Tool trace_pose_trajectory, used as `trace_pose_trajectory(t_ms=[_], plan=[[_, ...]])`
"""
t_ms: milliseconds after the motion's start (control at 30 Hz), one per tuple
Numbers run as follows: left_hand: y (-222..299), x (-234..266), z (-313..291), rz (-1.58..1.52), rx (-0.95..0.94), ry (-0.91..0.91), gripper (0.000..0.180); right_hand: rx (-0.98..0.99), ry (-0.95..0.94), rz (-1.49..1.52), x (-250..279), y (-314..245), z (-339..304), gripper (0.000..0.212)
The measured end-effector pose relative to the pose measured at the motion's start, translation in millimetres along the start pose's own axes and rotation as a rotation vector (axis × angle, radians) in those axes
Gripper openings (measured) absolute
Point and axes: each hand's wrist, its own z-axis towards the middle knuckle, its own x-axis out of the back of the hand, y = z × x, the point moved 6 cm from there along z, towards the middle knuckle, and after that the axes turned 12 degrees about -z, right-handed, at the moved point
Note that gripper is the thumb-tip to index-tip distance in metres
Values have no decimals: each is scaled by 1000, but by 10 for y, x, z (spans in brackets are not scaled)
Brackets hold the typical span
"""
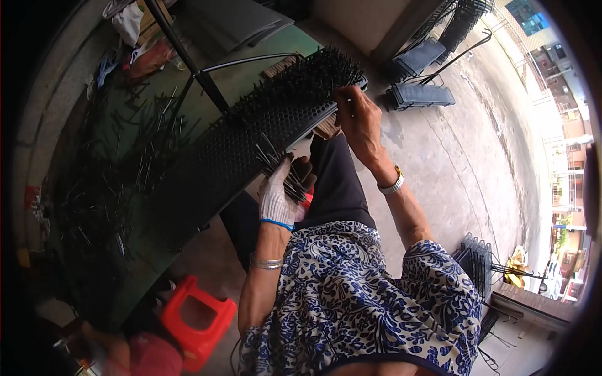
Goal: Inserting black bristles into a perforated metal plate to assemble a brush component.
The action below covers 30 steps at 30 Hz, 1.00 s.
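Note:
A long black perforated panel [251,150] lies slanting across the green table in front of me. Its far right part is thick with short black pins [295,84] standing up close together, while the near part shows bare holes. My left hand [280,191], in a white knitted glove, is closed round a bunch of thin dark rods [269,156] beside the panel's near edge. My bare right hand [359,118] is at the panel's right end, next to the standing pins, its fingers pinched together. Whatever is between those fingertips is too small to make out.
Loose dark rods [141,166] lie scattered over the green table [182,84]. A black metal pole [200,78] rises from it near grey sheets [235,25]. Lower left are a red plastic stool [195,319] and another person [147,354]. Black racks [420,95] stand on the concrete floor.

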Motion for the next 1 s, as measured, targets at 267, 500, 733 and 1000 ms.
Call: trace_pose_trajectory(t_ms=[267,500,733,1000], plan=[[21,37,-56,36,-8,77,16,137,-109,-65,-72,73,81,6],[26,-6,-85,60,-41,79,11,177,-108,-306,-193,2,126,18],[14,-109,-153,104,-58,68,12,159,-96,-407,-226,-19,126,25],[-52,-151,-233,215,-45,72,12,218,-53,-355,-259,22,121,20]])
